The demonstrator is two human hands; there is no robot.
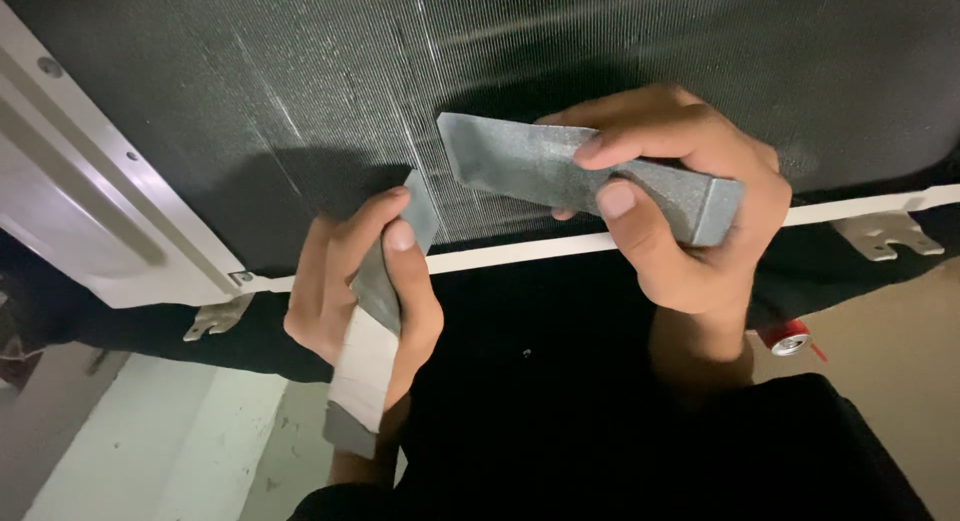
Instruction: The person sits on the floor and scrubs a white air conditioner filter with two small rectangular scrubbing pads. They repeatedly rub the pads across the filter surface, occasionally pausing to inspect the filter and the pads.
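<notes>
Strips held, one per hand, before finned coil.
Right hand fingers clamped on grey strip, angled; left hand pinches second strip upright, just beside. Coil behind; white frame left; red roll right.

Two grey strips, two hands.
</notes>
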